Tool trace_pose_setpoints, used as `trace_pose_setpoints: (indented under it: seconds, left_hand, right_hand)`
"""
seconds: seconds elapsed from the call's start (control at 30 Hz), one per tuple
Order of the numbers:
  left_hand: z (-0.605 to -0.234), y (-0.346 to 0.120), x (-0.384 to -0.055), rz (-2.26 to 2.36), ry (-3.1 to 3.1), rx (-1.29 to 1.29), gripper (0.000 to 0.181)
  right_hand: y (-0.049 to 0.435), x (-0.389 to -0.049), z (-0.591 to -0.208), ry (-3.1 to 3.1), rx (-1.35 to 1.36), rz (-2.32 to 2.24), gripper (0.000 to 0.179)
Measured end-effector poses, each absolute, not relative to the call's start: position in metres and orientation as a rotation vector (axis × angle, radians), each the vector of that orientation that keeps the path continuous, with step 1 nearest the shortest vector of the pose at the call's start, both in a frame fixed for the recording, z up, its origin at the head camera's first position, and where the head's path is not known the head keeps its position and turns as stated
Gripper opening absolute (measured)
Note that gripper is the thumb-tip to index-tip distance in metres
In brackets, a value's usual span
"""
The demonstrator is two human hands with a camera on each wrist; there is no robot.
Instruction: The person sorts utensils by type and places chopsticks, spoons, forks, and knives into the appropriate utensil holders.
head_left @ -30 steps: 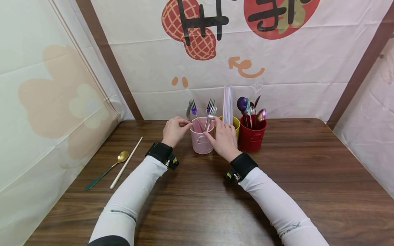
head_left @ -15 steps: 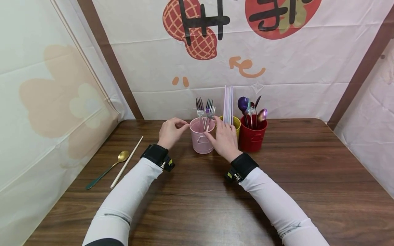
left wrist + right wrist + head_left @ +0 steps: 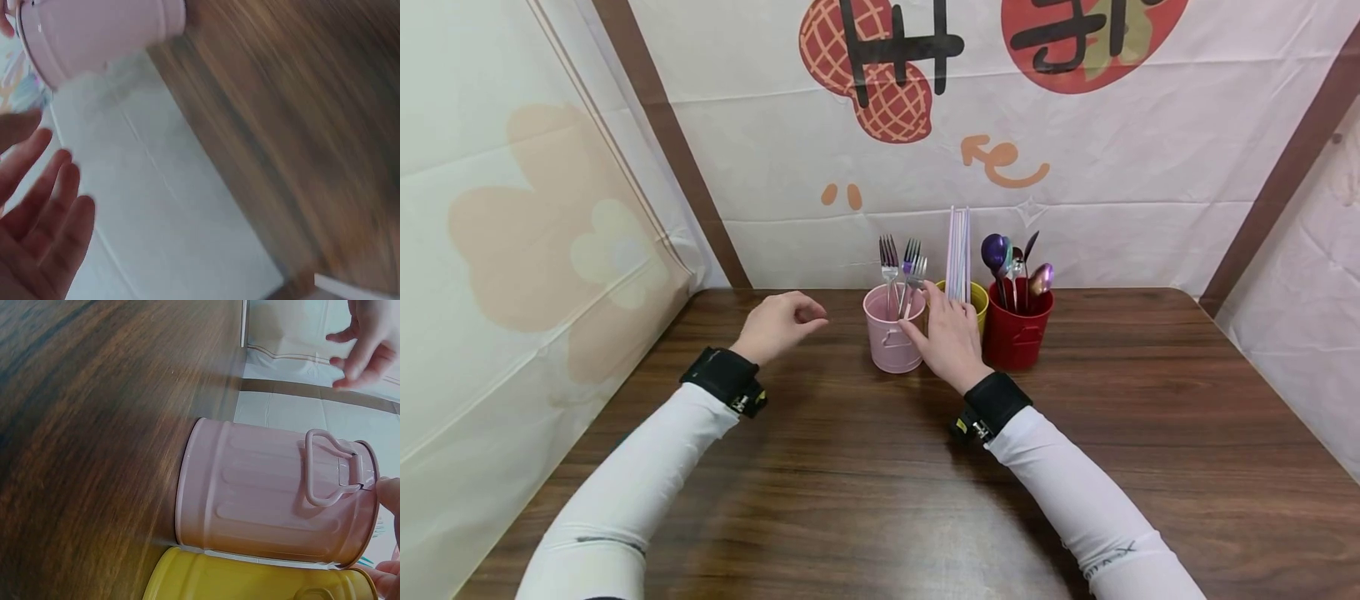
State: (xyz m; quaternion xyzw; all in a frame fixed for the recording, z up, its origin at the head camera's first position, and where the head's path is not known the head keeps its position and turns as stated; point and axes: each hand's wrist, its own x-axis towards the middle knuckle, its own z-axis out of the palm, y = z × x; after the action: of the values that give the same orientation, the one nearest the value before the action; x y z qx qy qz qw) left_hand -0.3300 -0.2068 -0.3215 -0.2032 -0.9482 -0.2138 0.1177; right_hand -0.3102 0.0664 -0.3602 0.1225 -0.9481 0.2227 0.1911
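Observation:
My left hand (image 3: 781,325) hovers over the table left of the pink bucket (image 3: 895,346), fingers loosely bent and holding nothing. In the left wrist view its fingertips lie apart from the bucket. My right hand (image 3: 951,337) grips the pink bucket's rim, the thumb (image 3: 389,492) on the near side and fingers towards the yellow bucket (image 3: 250,581). Several forks (image 3: 889,262) stand in the pink bucket, tines up. One fork (image 3: 917,271) leans beside my right fingertips; whether they touch it I cannot tell.
Pale straw-like sticks (image 3: 958,254) stand in the yellow bucket. Beside it, a red bucket (image 3: 1017,337) holds several spoons (image 3: 995,252). Fabric printed with pictures (image 3: 760,150) hangs behind the brown table (image 3: 880,483). A white stick (image 3: 350,289) shows at the left wrist view's lower edge.
My left hand has let go of a utensil at the pink bucket and moved left. Its arm now covers the gold spoon and white chopstick. The right hand stays in place.

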Motion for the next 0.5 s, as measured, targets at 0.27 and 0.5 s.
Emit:
trace_pose_setpoints:
  seconds: [0.27,0.5]
  left_hand:
    - [-0.31,-0.261,-0.329,-0.469,-2.951,-0.573,0.035]
    - [-0.313,-0.3,-0.326,-0.439,-3.07,-0.417,0.047]
  right_hand:
    - [0.067,-0.31,-0.36,-2.657,0.345,0.647,0.073]
    - [0.066,-0.31,-0.36,-2.654,0.348,0.643,0.072]
